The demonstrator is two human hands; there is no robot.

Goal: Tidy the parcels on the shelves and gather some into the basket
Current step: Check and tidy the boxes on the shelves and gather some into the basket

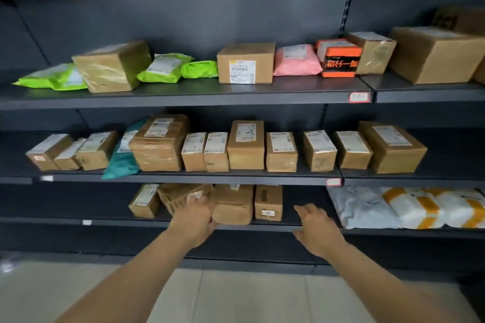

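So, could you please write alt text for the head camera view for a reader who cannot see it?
A person's left hand touches a tilted cardboard box on the lowest visible shelf, while the open right hand hovers empty by the shelf's edge. The middle shelf and top shelf hold rows of cardboard boxes and green, pink and teal mailer bags.

Dim, soft picture; edges bow, and taped boxes show glare.
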